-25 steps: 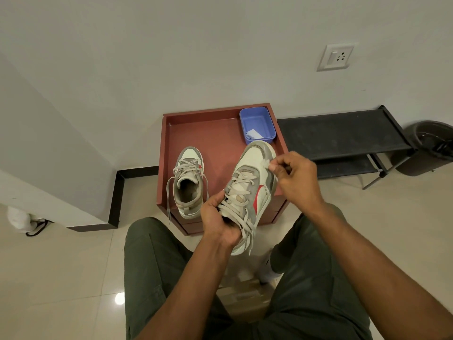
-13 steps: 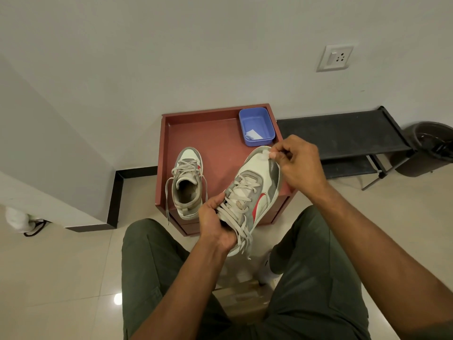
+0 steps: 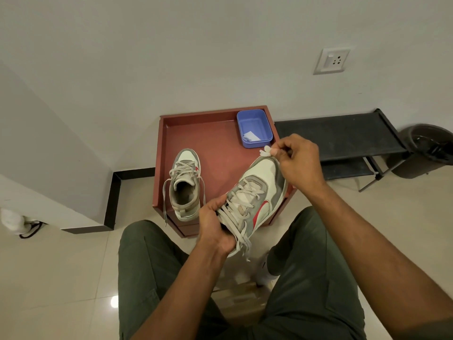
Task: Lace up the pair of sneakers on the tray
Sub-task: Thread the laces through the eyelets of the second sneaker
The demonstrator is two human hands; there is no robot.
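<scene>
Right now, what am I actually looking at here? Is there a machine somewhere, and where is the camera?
There is no machine: a person works with bare hands, and the single camera sits on their head, looking down. The left hand grips the heel end of a sneaker, lifted over the red tray. The right hand pinches a small white bit at its toe; what it is, I cannot tell. The other sneaker rests on the tray, laces loose, beside a blue plastic box.
</scene>
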